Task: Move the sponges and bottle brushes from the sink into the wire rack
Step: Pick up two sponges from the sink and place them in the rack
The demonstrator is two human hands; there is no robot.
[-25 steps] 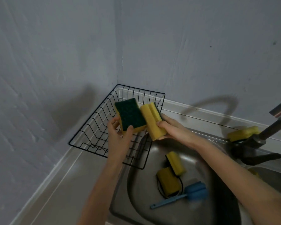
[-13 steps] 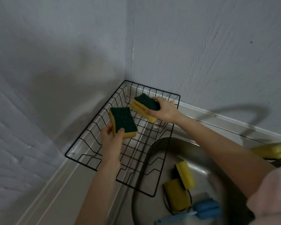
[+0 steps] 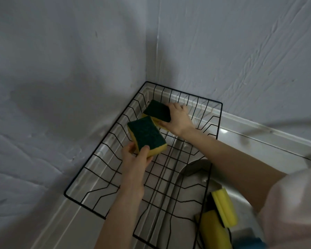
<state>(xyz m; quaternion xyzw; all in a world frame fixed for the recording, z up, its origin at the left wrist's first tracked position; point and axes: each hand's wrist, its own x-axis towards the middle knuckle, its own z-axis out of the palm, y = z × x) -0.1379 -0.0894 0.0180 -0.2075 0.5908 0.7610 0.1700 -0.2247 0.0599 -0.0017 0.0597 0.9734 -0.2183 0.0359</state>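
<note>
Holding one green-topped sponge in the left hand over the wire rack, I see the right hand gripping another sponge at one o'clock, low, probably to place it. Two yellow sponges wait in the sink at five o'clock.

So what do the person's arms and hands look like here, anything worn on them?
Both forearms are bare, and no gloves, rings or watch show on the left hand or the right hand. A pale pinkish short sleeve covers the right upper arm. The left arm's upper part is out of frame.
</note>
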